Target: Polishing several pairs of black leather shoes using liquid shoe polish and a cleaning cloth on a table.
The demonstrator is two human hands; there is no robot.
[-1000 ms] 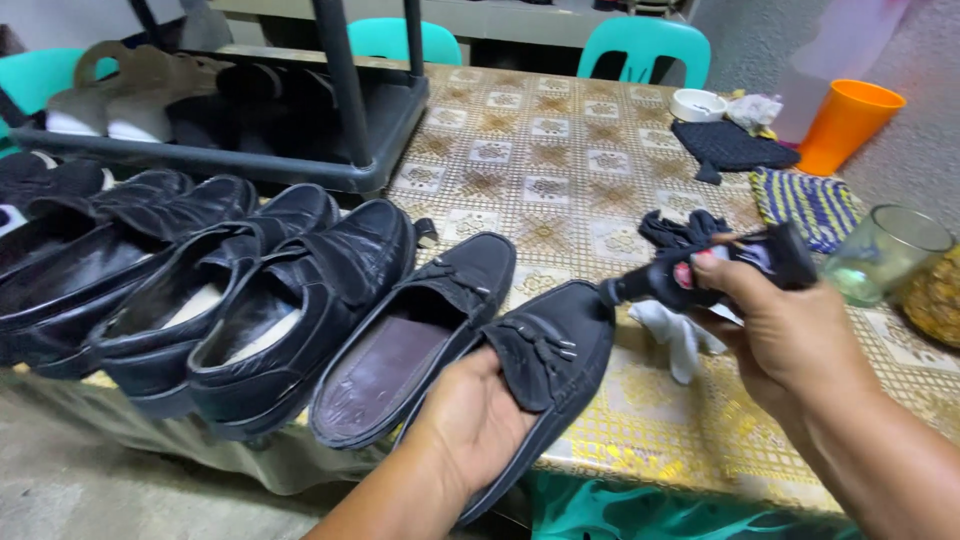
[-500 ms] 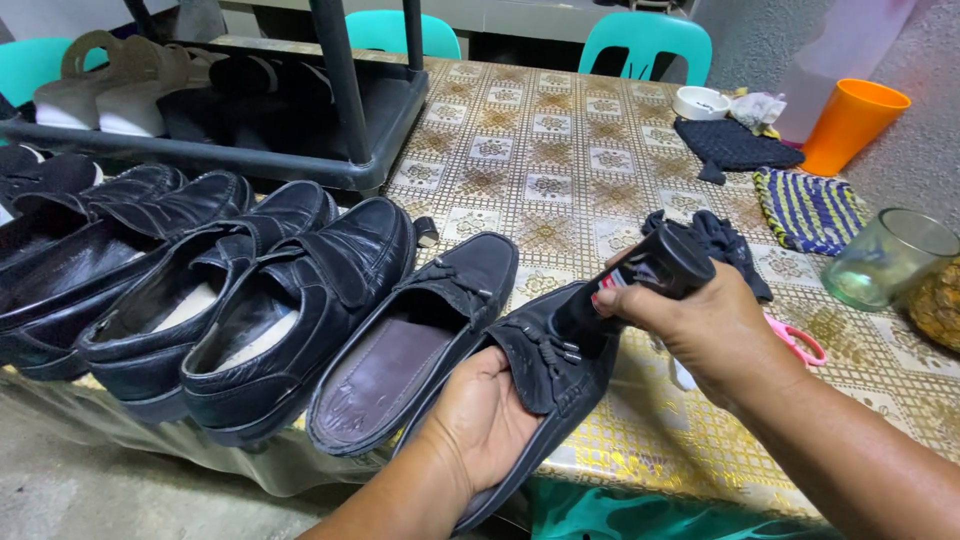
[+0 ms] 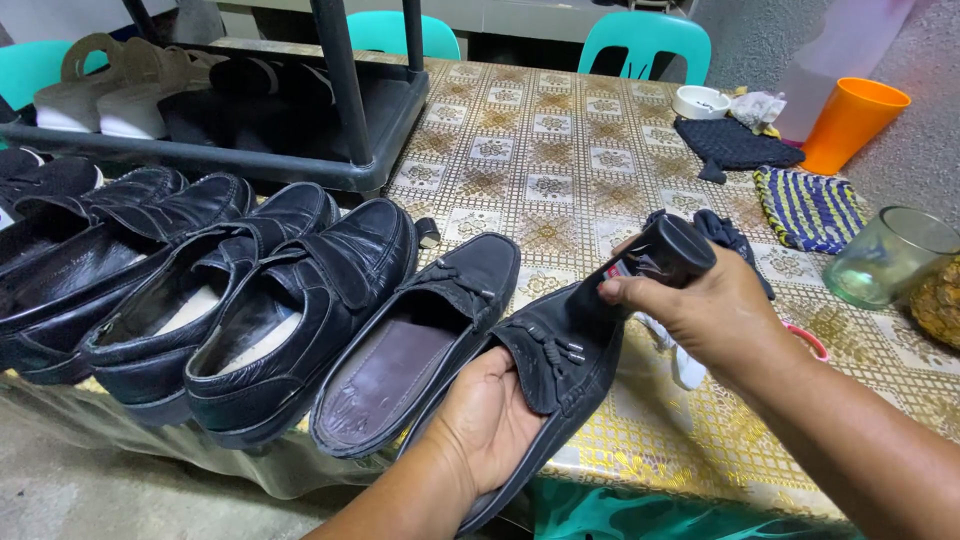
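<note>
Over the patterned desk (image 3: 560,150), left hand (image 3: 480,420) clamps a black loafer (image 3: 560,350), toe pointing up-right; right hand (image 3: 700,310) grips a polish bottle (image 3: 665,255) tilted down-left onto it.

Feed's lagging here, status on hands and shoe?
Left hand inside black loafer, holding it up. Right hand grips polish bottle, tip on the toe. Nothing in the way.

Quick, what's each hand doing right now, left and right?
Left hand: tucked inside the black loafer, holding it up.
Right hand: closed around the black applicator bottle, tip against the loafer.
</note>
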